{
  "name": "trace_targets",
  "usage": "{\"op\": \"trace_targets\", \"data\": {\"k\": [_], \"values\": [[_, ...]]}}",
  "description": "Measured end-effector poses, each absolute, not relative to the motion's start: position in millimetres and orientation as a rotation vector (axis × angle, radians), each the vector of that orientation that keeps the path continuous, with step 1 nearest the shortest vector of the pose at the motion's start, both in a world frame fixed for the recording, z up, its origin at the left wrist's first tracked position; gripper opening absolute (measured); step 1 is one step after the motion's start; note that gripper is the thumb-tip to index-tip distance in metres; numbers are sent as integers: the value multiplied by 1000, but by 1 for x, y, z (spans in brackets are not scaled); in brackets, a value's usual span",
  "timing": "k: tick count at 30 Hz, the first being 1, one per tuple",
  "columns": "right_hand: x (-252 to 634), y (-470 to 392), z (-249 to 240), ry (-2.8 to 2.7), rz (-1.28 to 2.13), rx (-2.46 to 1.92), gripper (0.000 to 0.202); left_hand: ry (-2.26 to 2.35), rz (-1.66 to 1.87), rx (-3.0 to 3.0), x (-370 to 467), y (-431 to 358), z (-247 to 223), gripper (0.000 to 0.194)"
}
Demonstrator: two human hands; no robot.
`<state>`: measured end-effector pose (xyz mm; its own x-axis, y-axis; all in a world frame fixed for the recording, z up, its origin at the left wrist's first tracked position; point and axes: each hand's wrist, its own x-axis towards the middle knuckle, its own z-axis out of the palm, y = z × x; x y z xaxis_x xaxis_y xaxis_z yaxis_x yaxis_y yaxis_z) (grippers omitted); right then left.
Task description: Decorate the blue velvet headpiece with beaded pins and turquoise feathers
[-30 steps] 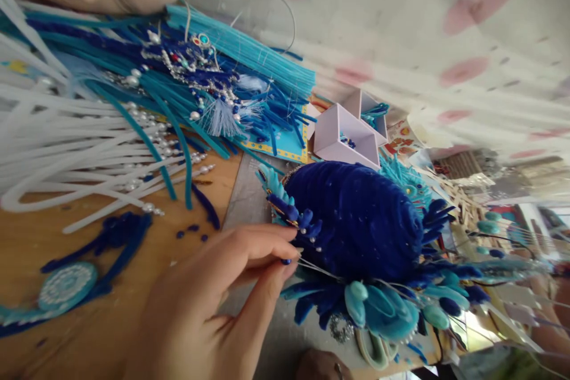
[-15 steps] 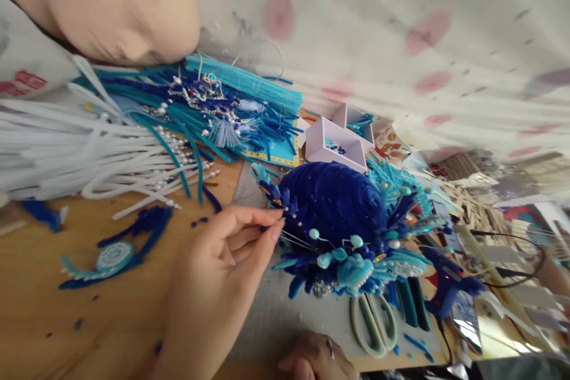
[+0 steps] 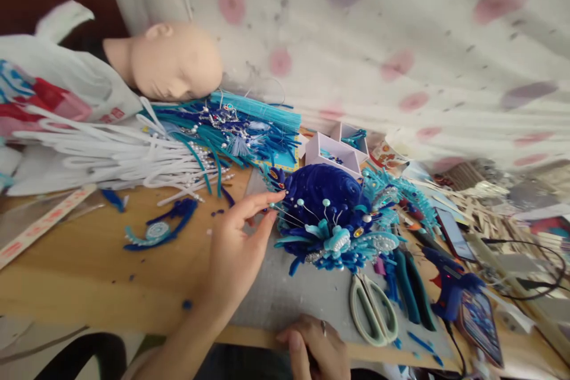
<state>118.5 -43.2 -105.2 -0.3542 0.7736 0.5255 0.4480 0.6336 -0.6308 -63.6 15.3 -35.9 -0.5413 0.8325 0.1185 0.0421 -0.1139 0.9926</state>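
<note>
My left hand (image 3: pixel 243 243) reaches in from the lower left, thumb and forefinger closed around a small pale-blue bead on a thin wire stem (image 3: pixel 289 215). This stem rises from a blue headpiece (image 3: pixel 320 190), a dark-blue velvety dome ringed with turquoise and navy fuzzy petals, pearls and other bead-tipped wires. The headpiece rests tilted on a grey cutting mat (image 3: pixel 262 303). At the near table edge lies my right hand (image 3: pixel 316 344), fingers curled in, a ring on one of them. It appears to hold nothing and stays apart from the headpiece.
Scissors (image 3: pixel 374 312), pliers (image 3: pixel 412 288), a glue gun (image 3: pixel 452 282) and a phone (image 3: pixel 481 323) lie to the right. White boxes (image 3: pixel 333 157) stand behind. White fuzzy stems (image 3: pixel 111 151), a mannequin head (image 3: pixel 178 62) and a loose blue ornament (image 3: pixel 160 228) are at left.
The view has shifted back, showing more table and the mannequin head's ear. My left hand stays at the headpiece's left side; the headpiece appears turned slightly, its wires more upright. My right hand remains curled.
</note>
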Motion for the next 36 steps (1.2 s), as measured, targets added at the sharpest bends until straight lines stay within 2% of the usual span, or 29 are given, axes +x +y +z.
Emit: {"op": "trace_targets", "data": {"k": [8, 18, 25, 30, 36], "values": [[122, -45, -106, -2120, 441, -920, 26, 1595, 1661, 1269, -61, 3, -40, 48], [124, -44, -114, -2196, 319, -862, 29, 1609, 1684, 1374, -66, 4, -47, 56], [124, -44, -115, -2237, 256, -890, 31, 1517, 1719, 1205, -69, 8, -50, 52], [122, -45, -116, -2208, 325, -894, 31, 1376, 1795, 859, -68, 14, -50, 42], [120, -46, -117, -2182, 322, -931, 33, 1256, 1824, 553, -64, 17, -47, 42]]}}
